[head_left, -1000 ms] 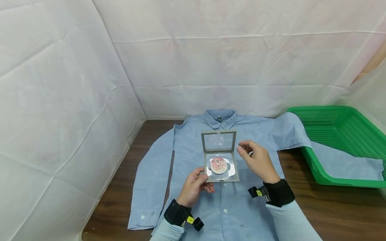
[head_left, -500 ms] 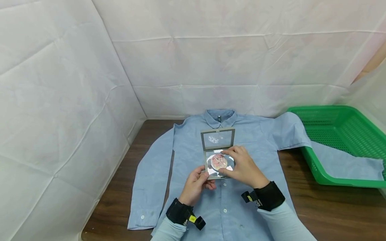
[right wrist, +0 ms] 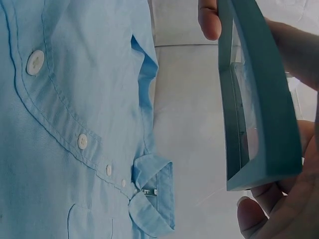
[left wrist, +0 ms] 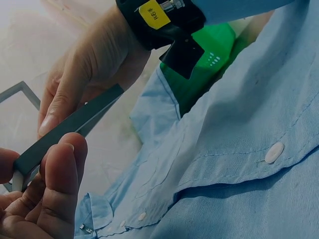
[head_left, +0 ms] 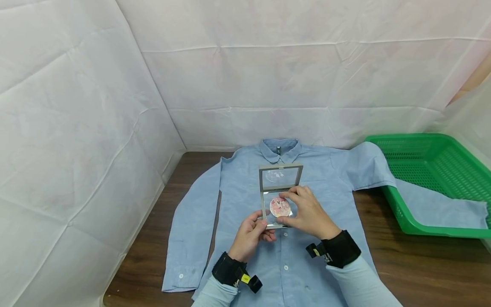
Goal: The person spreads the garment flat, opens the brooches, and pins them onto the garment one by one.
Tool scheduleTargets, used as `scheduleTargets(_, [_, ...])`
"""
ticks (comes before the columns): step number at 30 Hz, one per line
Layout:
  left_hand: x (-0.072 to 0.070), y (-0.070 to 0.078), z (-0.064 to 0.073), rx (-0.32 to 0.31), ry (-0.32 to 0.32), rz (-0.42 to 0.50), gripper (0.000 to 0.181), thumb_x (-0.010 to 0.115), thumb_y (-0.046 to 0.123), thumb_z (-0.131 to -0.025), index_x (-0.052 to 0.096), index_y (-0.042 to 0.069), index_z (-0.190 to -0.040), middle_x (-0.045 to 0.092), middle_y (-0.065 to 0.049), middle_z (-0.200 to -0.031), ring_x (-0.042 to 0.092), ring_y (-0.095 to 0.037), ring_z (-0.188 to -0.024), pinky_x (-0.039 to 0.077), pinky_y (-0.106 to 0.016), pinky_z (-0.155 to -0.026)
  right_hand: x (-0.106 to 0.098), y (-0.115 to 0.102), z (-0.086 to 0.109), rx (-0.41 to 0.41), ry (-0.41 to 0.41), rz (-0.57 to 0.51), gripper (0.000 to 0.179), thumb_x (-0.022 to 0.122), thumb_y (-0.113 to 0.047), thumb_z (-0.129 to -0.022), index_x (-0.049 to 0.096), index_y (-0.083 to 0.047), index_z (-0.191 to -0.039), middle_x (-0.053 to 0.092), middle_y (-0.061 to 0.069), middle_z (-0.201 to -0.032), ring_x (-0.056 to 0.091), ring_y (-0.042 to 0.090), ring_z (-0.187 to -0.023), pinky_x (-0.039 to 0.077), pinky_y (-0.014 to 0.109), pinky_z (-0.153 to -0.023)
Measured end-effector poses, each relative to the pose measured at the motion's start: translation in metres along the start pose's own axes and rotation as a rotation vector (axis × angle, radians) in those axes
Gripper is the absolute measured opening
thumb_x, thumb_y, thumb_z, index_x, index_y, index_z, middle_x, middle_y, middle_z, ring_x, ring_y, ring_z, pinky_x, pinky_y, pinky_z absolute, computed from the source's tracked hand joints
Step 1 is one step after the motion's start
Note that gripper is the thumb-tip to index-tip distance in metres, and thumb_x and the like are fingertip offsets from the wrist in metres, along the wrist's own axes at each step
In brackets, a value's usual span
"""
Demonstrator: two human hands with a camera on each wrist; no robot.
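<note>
A square grey-framed display case [head_left: 281, 188] with clear film stands unfolded above the shirt, its lid tilted up. My left hand [head_left: 249, 236] grips its lower left corner, thumb on the front. Against the lower half's film is a round pink-and-white badge [head_left: 280, 207]. My right hand [head_left: 308, 215] pinches the badge's edge between thumb and fingers; whether it is apart from the film I cannot tell. In the left wrist view the case frame [left wrist: 70, 124] is seen edge-on. The right wrist view shows the case frame [right wrist: 274, 89] near, with the badge not clearly visible.
A light blue button shirt [head_left: 245, 179] lies spread on the dark wooden table [head_left: 130, 273]. One of its sleeves [head_left: 441, 204] drapes into a green plastic basket [head_left: 449, 232] at the right. White cloth walls [head_left: 268, 76] stand behind and to the left.
My right hand has come left from beside the case and taken hold of the round badge. The case has shifted slightly, and my left hand keeps its grip.
</note>
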State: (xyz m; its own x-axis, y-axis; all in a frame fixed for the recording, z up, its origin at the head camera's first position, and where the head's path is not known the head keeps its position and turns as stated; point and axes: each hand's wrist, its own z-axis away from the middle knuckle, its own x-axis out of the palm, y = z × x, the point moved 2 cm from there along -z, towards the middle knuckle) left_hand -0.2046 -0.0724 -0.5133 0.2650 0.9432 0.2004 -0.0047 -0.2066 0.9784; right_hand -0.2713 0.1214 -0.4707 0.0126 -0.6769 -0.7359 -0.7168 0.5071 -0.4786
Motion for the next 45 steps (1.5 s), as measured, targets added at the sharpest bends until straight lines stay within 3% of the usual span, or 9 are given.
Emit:
scheduleTargets(9, [0.0,0.002,0.001,-0.019,-0.007,-0.016,0.041,0.041,0.014,-0.105,0.035,-0.001,-0.142,0.051,-0.045,-0.101,0.067,-0.014,-0.073,0.056,-0.028,-0.069,0.0,0.0,0.0,0.017,-0.056,-0.005,0.063,0.083,-0.041,-0.072,0.064,-0.012,-0.125,0.054,0.004,-0.112,0.041,0.018,-0.096,0.037,0.038,-0.08])
scheduleTargets(24, [-0.004,-0.001,0.0,-0.037,0.011,-0.05,0.042,0.039,0.014,-0.105,0.033,-0.004,-0.142,0.053,-0.04,-0.101,0.067,-0.014,-0.074,0.056,-0.031,-0.07,0.001,0.001,0.001,0.042,-0.048,-0.026,0.061,0.083,-0.041,-0.073,0.063,-0.013,-0.123,0.054,0.004,-0.112,0.043,0.018,-0.099,0.039,0.038,-0.081])
scheduleTargets(33, [-0.028,0.003,0.003,-0.057,0.154,-0.086,0.044,0.041,0.013,-0.105,0.032,-0.005,-0.144,0.061,-0.023,-0.095,0.068,-0.019,-0.076,0.056,-0.032,-0.07,-0.01,0.009,0.0,0.108,-0.016,-0.034,0.059,0.083,-0.037,-0.075,0.061,-0.013,-0.124,0.055,0.002,-0.115,0.051,0.02,-0.108,0.046,0.039,-0.088])
scheduleTargets(40, [-0.039,0.011,0.007,-0.046,0.204,-0.068,0.045,0.042,0.015,-0.105,0.031,-0.003,-0.145,0.056,-0.035,-0.103,0.067,-0.019,-0.077,0.056,-0.029,-0.07,-0.017,0.025,0.004,0.175,0.007,-0.032,0.061,0.083,-0.031,-0.076,0.058,-0.009,-0.127,0.057,0.006,-0.117,0.053,0.022,-0.103,0.045,0.041,-0.086])
scheduleTargets(45, [-0.042,0.015,0.01,-0.05,0.215,-0.024,0.046,0.042,0.017,-0.105,0.03,-0.001,-0.146,0.052,-0.04,-0.108,0.066,-0.019,-0.079,0.055,-0.028,-0.072,-0.012,0.04,0.006,0.262,-0.05,0.012,0.061,0.083,-0.031,-0.077,0.059,-0.007,-0.127,0.057,0.01,-0.117,0.052,0.025,-0.104,0.044,0.044,-0.087])
